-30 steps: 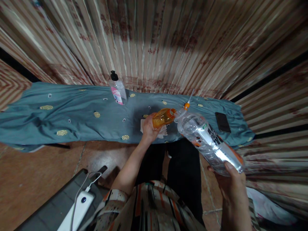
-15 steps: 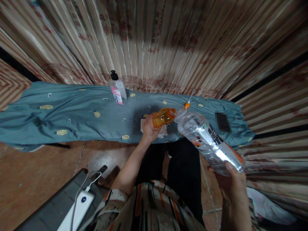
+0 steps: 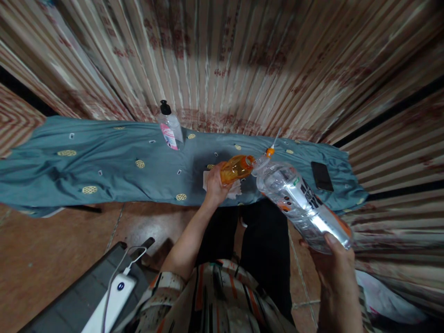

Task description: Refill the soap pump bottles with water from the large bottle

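Observation:
My left hand (image 3: 215,186) is closed around a small orange see-through bottle (image 3: 236,169), tilted with its mouth to the right. My right hand (image 3: 333,261) grips the base of a large clear plastic bottle (image 3: 294,201) with a silver and black label. This bottle slants down to the left, its neck meeting the mouth of the orange bottle. Just behind the joined necks lies an orange pump top (image 3: 270,151) with a thin pale tube. Under my left hand a white tissue (image 3: 234,190) is partly hidden.
A clear bottle with a black cap and pink label (image 3: 169,129) stands on the blue-green cloth (image 3: 114,162). A dark phone (image 3: 322,176) lies at the right. Pleated curtains (image 3: 208,60) hang behind. At lower left a white power bank (image 3: 113,300) with a cable rests on a grey surface.
Both hands and the two bottles hold almost the same position, necks still together. The view has shifted very slightly.

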`<state>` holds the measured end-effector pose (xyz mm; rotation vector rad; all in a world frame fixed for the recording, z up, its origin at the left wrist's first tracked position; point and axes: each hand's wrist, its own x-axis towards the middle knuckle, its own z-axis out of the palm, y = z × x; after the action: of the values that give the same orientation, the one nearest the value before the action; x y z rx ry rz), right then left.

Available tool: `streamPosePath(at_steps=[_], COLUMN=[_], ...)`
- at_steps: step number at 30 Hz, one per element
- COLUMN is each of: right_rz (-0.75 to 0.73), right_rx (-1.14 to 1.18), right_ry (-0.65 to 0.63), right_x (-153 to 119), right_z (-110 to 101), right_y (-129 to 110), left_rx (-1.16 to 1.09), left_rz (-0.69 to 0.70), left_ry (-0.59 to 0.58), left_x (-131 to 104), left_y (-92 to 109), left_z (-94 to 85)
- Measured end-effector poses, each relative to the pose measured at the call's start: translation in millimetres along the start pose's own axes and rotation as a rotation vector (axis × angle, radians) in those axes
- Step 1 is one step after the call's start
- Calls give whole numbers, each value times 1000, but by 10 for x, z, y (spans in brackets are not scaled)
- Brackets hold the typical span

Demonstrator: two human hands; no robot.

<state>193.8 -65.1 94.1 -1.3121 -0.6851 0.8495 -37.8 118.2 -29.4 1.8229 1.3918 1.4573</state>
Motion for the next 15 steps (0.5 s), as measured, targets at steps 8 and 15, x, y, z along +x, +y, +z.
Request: streamPosePath(at_steps=[8,15], right_rz=[-1,-25], right_rx=[-5,-8], right_ry=[31,15], right_x=[-4,2], right_z=[32,15], right_y=[6,20], left_rx=[-37,-41], left_rz=[-20,-31], left_ry=[5,5], left_x=[-12,-5], left_y=[-22,8], left_z=[27,7])
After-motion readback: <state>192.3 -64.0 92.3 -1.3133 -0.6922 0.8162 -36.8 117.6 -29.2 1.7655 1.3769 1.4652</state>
